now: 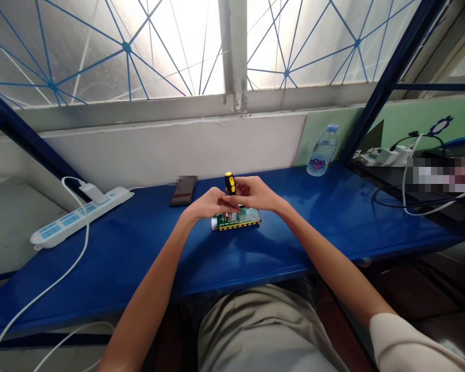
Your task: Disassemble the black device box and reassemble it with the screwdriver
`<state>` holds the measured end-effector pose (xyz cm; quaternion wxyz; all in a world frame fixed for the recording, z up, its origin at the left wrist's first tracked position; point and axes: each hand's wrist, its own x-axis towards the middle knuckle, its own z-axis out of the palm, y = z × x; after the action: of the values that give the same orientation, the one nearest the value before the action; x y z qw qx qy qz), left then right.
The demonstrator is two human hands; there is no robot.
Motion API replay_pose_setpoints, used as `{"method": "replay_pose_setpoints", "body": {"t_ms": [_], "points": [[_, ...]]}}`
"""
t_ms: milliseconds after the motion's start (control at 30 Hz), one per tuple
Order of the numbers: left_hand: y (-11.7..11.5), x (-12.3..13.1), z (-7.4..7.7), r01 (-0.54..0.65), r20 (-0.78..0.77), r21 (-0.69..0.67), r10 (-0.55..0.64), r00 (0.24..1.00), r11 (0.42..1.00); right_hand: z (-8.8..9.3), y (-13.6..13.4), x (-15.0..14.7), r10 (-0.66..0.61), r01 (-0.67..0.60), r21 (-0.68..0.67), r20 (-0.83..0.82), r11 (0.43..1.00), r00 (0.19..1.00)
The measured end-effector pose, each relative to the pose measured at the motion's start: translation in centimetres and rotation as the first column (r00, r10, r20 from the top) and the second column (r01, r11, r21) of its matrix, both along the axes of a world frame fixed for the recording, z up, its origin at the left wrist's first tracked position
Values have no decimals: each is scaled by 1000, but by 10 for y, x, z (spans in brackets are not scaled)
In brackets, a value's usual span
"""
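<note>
A yellow-and-black screwdriver [230, 183] stands nearly upright over a green circuit board [240, 221] with yellow edging along its front. My right hand [258, 192] has its thumb and fingers closed round the screwdriver's lower handle. Close against it, my left hand [208, 204] is curled over the board's left part, its fingertips bunched near the screwdriver's shaft. What those left fingers pinch, if anything, is hidden. The tool's tip and its contact with the board are covered by my fingers. A silvery-white part shows at the board's left end.
Behind my left hand lies a dark phone [184, 190] on the blue table [143, 248]. A white power strip [81, 217] with a trailing cable is at the left. A water bottle [323, 151] stands at the back right, near the blue frame post [372, 111]. Chargers and cables lie farther right.
</note>
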<state>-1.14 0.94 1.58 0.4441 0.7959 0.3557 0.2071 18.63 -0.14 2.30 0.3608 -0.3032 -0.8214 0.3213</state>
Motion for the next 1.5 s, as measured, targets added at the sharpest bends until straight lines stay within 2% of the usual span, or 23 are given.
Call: {"method": "replay_pose_setpoints", "body": {"t_ms": [467,733,900,1300,1500], "points": [[1,3,-5,-74,-44,62,77,996,995,-4,3,0,-18,18,12,0,1000,1000],[1,3,-5,29,-14,14,-29,999,999,-4,3,0,17,-18,-44,-14,999,1000],[2,2,-5,40,-29,4,-40,999,999,-5,4,0,-7,7,-1,9,1000,1000],[1,3,-4,-37,-31,51,39,999,998,-5,4,-1,12,-13,56,21,998,1000],[4,4,-7,-82,-43,73,85,995,994,-6,4,-1,-19,18,70,8,997,1000]]}}
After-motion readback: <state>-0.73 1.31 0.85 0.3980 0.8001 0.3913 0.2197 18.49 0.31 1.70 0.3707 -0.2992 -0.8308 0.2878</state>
